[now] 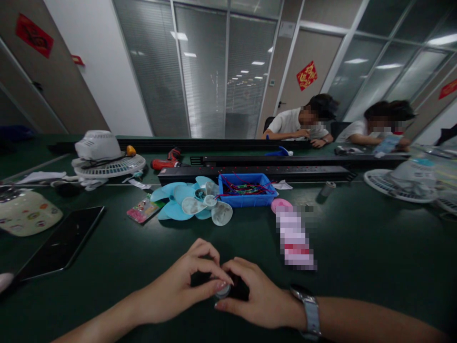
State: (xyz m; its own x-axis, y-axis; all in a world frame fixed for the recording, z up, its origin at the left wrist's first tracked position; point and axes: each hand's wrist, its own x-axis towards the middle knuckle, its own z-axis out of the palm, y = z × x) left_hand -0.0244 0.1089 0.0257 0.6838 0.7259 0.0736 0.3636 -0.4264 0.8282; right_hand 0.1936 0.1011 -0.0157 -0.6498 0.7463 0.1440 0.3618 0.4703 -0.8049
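Small round piece [223, 292] pinched in left hand's [189, 275] fingers, right hand [262, 296] curled round, grip unclear; probably light, stiff, best held by rim.

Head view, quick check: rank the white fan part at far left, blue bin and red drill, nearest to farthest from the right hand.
1. Blue bin: ahead of the right hand.
2. Red drill: ahead and left.
3. White fan part: farthest left.
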